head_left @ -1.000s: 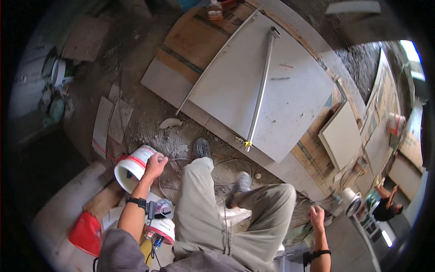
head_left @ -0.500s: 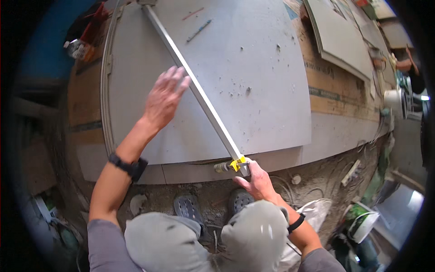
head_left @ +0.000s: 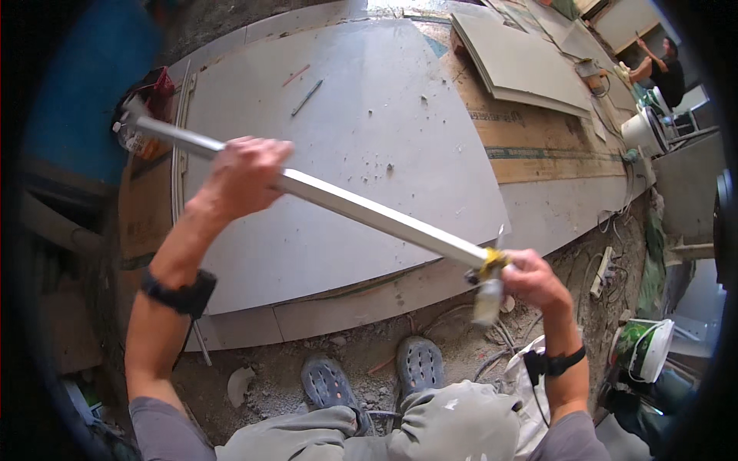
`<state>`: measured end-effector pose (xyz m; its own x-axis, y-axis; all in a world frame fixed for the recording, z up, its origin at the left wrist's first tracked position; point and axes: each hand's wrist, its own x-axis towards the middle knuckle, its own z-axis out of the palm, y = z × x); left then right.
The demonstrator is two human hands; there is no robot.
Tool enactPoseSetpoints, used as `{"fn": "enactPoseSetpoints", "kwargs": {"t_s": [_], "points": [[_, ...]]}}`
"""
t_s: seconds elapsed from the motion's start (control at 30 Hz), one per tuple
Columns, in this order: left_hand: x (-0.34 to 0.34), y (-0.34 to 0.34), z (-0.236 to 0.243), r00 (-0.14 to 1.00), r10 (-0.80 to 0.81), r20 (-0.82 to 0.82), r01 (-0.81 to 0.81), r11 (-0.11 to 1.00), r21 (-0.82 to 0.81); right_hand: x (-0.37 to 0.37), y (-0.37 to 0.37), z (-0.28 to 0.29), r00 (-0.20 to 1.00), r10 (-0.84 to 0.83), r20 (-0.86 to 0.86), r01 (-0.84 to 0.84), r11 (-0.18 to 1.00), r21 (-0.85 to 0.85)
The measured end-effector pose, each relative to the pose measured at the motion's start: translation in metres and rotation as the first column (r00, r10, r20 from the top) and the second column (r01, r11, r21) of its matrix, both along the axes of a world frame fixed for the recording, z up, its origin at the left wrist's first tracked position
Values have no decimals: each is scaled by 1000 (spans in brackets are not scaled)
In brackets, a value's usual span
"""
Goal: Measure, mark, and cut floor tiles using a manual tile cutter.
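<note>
A long square metal bar (head_left: 369, 211) is held up over a large pale board (head_left: 323, 123). My left hand (head_left: 242, 173) is wrapped round the bar left of its middle. My right hand (head_left: 530, 280) grips its near right end, beside a yellow fitting (head_left: 493, 263) with a small cylindrical piece below it. The bar's far end (head_left: 138, 115) has a grey head, blurred by motion. A pen-like stick (head_left: 306, 97) and a thin red stick (head_left: 294, 75) lie on the board among crumbs.
Stacked panels (head_left: 523, 69) lie on cardboard (head_left: 553, 165) at back right, near a white bucket (head_left: 642, 134) and a crouching person (head_left: 661, 77). A power strip (head_left: 601, 276), cables and a green bucket (head_left: 638, 346) are at right. A red crate (head_left: 157, 88) stands at left.
Both my hands have come from beside my legs onto the bar. Since half a second ago, the bar has been lifted and swung, its far end moving left.
</note>
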<state>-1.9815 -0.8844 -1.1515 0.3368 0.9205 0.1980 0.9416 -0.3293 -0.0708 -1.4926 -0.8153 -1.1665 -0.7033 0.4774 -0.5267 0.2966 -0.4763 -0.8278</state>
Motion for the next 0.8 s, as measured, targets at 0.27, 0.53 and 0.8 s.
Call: {"fn": "enactPoseSetpoints", "kwargs": {"t_s": [0.27, 0.53, 0.8], "points": [[37, -84, 0, 958, 284, 50, -275, 952, -135, -7, 28, -34, 684, -689, -239, 684, 720, -117], [73, -118, -13, 871, 465, 160, -429, 877, -217, -84, 42, -37, 799, -536, -274, 602, 721, 345], [84, -144, -14, 866, 456, 206, -392, 874, -286, -42, 56, -49, 884, -380, -272, 421, 901, 110]]}}
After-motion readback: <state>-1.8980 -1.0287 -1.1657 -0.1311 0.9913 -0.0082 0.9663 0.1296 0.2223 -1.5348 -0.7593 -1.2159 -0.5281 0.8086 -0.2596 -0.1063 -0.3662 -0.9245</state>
